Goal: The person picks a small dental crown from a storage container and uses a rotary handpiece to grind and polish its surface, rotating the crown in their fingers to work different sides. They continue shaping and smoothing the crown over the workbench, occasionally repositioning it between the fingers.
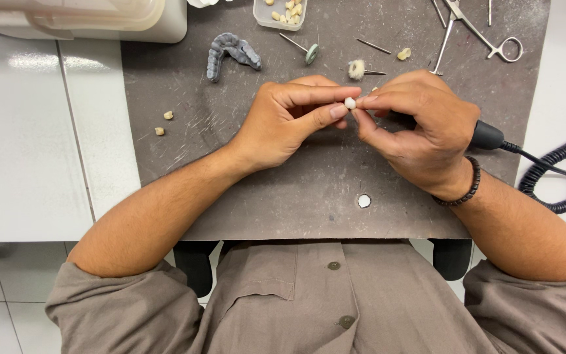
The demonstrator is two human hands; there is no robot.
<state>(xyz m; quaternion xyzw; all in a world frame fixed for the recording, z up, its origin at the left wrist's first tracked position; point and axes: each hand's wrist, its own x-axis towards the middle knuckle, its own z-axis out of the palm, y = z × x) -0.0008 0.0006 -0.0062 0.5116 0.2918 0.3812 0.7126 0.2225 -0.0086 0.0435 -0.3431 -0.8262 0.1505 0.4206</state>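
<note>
My left hand (289, 121) pinches a small white tooth-like piece (350, 103) between thumb and forefinger, over a grey work mat (309, 190). My right hand (417, 134) is closed around a black handpiece (489, 136) whose cord trails off to the right. Its fingertips meet the white piece from the right. The tool's tip is hidden behind my fingers.
A grey dental arch model (230, 54) lies at the mat's far left. A small clear tray of tooth pieces (282, 13), several burs (302, 48), a fuzzy polishing wheel (357, 69) and metal forceps (476, 29) sit along the far edge. A coiled black cable (561, 177) runs at right.
</note>
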